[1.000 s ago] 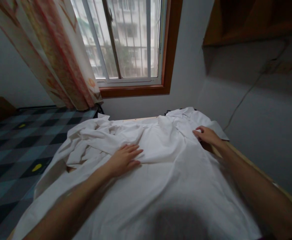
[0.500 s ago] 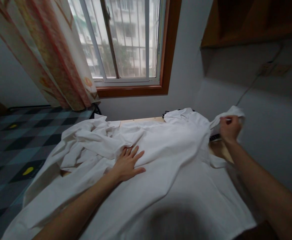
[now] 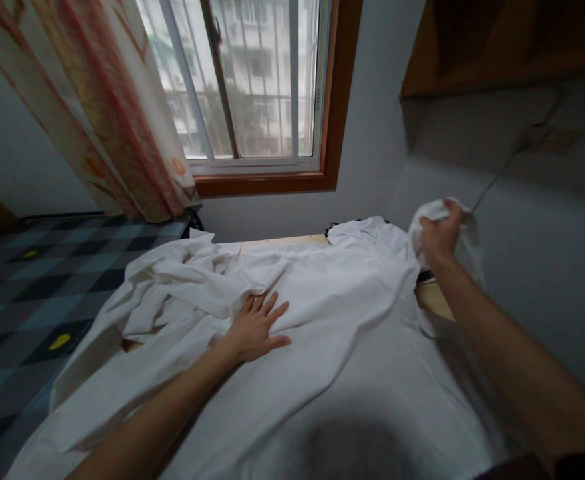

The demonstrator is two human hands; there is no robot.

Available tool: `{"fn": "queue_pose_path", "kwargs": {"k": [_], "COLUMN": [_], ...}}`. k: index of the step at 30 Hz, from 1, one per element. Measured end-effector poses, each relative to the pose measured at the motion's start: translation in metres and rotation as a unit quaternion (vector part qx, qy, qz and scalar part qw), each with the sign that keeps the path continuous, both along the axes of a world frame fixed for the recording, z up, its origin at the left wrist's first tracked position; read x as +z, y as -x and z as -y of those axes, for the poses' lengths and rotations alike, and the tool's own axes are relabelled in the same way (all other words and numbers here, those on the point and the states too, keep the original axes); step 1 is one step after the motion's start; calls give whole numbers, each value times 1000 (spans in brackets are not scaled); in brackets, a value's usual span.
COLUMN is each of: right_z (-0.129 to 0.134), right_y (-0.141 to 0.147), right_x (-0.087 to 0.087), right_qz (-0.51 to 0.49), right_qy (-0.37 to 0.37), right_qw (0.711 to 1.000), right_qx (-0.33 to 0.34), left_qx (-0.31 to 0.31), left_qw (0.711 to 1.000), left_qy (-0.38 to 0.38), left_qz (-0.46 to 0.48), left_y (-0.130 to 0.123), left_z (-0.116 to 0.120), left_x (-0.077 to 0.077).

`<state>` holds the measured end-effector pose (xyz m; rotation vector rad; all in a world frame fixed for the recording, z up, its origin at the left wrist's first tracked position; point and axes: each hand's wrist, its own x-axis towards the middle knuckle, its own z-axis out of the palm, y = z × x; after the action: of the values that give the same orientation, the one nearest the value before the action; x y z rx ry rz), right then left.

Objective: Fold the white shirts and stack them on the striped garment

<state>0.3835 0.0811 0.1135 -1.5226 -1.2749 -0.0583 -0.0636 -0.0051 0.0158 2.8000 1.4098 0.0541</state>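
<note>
A large white garment [image 3: 332, 320], creased and bunched on the left, lies spread over a light wooden table [image 3: 292, 240]. My left hand [image 3: 259, 330] rests flat on its middle, fingers spread, pressing on the cloth. At the right, my right hand [image 3: 441, 233] is closed on a loose part of the garment, held up above the table edge. That raised part may be a sleeve; its shape is partly hidden behind the hand. Something dark and striped [image 3: 425, 275] shows beneath the garment near my right wrist.
To the left is a bed [image 3: 17, 300] with a dark checked cover. A patterned curtain [image 3: 122, 113] hangs beside the window [image 3: 257, 87] ahead. A wooden shelf [image 3: 472, 83] juts from the right wall, with a cable [image 3: 495, 179] running below it.
My right hand has moved left and slightly up, turning and carrying the raised cloth with it. My left hand has stayed in place.
</note>
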Motion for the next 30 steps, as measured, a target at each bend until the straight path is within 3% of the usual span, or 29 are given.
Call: {"fn": "queue_pose_path", "kwargs": {"k": [2,3,5,6,7,9,13,17,19,22,25,28,30], "right_z": [-11,-13,-12,-9,-5,7,36,62,76,99,123,142,148], "right_y": [42,62,94,104,109,106,68,19,-1,-20,-29,-37,-47], "right_x": [7,5,-7,-15,-23,-38,-52,-66,-79,-101,-111,-108,-100], "right_qz": [97,150,213,224,222,196,131,50,-42,-133,-60,-3,-24], "right_qy": [24,63,149,183,204,204,135,133,199,291,341,397,388], "right_qw": [976,940,871,852,849,873,925,977,972,932,916,888,901], "right_qx": [192,300,417,437,434,399,329,157,118,172,203,231,191], "left_qx": [-1,0,2,4,6,8,5,4,3,3,4,17,35], "left_qw": [1000,1000,1000,1000,1000,1000,1000,1000,1000,1000,1000,999,999], "left_qy": [4,4,2,2,3,6,4,-1,-3,-5,-10,-16,-20], "left_qz": [0,1,1,1,0,-2,9,27,28,23,29,32,30], "left_y": [0,0,1,1,1,2,2,2,2,2,1,-1,-3], "left_z": [0,0,0,0,0,0,-1,0,0,-1,-1,-1,-2], "left_x": [1,1,1,1,1,0,-2,-3,-3,-2,-2,-3,-4]}}
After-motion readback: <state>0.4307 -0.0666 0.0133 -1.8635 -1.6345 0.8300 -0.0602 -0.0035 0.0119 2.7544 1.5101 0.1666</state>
